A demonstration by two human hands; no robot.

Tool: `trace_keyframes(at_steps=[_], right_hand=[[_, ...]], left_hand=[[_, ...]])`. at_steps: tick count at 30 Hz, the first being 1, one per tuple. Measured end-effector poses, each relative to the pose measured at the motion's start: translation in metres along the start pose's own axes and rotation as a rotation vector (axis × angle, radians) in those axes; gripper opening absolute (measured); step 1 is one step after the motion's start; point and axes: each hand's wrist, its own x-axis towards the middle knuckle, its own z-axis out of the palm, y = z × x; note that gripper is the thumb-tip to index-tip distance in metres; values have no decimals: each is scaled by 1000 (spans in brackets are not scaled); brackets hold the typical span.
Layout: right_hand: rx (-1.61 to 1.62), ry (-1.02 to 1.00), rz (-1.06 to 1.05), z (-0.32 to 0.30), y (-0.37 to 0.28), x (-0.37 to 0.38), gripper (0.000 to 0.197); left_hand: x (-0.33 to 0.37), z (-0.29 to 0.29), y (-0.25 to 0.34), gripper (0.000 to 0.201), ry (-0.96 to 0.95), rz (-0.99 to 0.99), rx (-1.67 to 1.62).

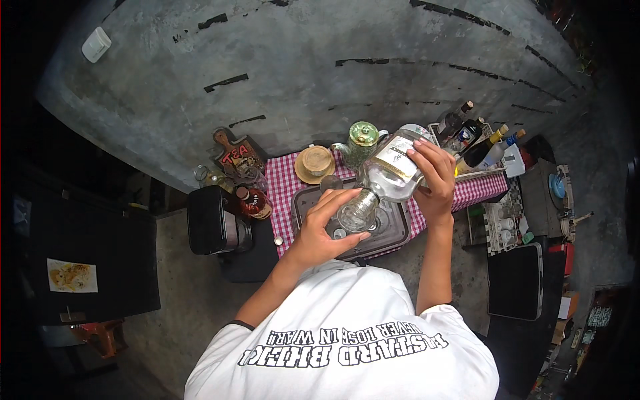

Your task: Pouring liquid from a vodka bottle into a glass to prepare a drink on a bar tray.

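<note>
My right hand (437,179) grips a large clear glass bottle (399,162) with a pale label, tilted with its neck down to the left. Below the neck, my left hand (322,233) is closed round a small clear drinking glass (359,213). The bottle's mouth is at the glass's rim; I cannot tell whether liquid is flowing. Both are above a dark metal tray (399,233). A small round metal cap-like piece (339,233) shows beside my left fingers, and another clear glass (331,183) stands behind them.
A red-checked cloth (283,175) covers the table. Behind the tray are a green glass pitcher (363,139) and a straw-coloured cup on a saucer (315,161). An amber bottle (255,204) and a black appliance (215,221) stand left; a crate of bottles (480,172) is right.
</note>
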Motion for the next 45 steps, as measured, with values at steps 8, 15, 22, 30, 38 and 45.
trace_keyframes(at_steps=[8,15,22,30,38,45], right_hand=[[-8,-5,-14,0,-3,3,55],[-4,-20,-23,5,-10,8,55],[-12,-29,-38,12,-23,15,54],[-23,-34,-47,19,-38,20,54],[-18,-25,-34,25,-59,22,56],[-39,-32,-36,27,-76,20,56]], left_hand=[[-4,-7,-3,75,-82,-46,3],[-5,-16,2,75,-74,-37,11],[-11,-31,3,75,-64,-13,17],[-18,-47,8,73,-58,-27,26],[-27,-63,11,72,-58,-8,57],[-38,-77,14,68,-58,-3,35]])
